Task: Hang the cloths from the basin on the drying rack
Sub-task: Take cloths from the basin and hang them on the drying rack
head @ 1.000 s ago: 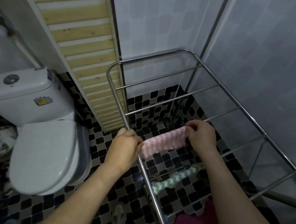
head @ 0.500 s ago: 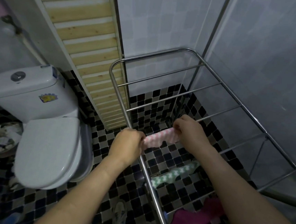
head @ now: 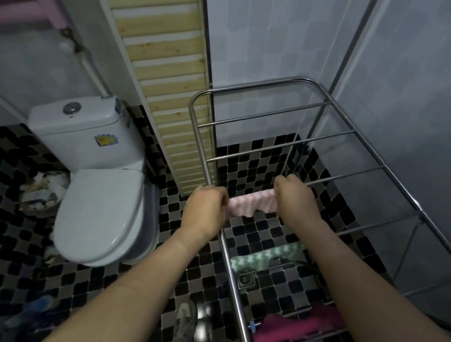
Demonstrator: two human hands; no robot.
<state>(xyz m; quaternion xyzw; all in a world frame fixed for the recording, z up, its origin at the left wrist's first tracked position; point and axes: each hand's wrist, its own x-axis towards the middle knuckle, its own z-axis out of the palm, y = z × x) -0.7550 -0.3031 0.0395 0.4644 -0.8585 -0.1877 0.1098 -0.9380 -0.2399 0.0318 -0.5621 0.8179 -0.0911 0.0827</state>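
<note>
A pink-and-white patterned cloth (head: 251,206) is stretched between my two hands over the steel drying rack (head: 199,135). My left hand (head: 205,209) grips its left end beside the rack's near side rail. My right hand (head: 295,197) grips its right end, level with a cross bar. Closer to me, a green-and-white cloth (head: 262,258) hangs over a bar, and a magenta cloth (head: 297,326) hangs over the nearest bar. The basin is not in view.
A white toilet (head: 101,186) stands left of the rack, with a waste bin (head: 43,189) of paper beside it. A wooden slatted panel (head: 161,54) leans against the wall. Tiled walls close in behind and to the right. My shoes (head: 184,324) stand on the checkered floor.
My hands have drawn closer together, bunching the pink cloth shorter. The view has tilted up a little, so the rack sits lower in frame.
</note>
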